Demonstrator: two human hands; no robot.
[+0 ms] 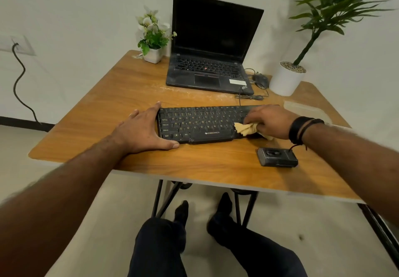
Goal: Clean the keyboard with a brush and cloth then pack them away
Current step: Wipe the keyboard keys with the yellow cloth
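Soft tan cloth [246,128] bunches in my right hand [269,121] over the stiff keyboard [198,125], which my flat, open left hand [142,132] steadies at its end.

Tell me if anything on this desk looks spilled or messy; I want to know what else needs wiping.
Yes: pale dust or powder streaks the table between the laptop and the keyboard, with more beside the flower pot. The laptop's palm rest looks dusty too.

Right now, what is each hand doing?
Left hand: open, flat against the keyboard's left end.
Right hand: closed around a cloth on the keyboard.
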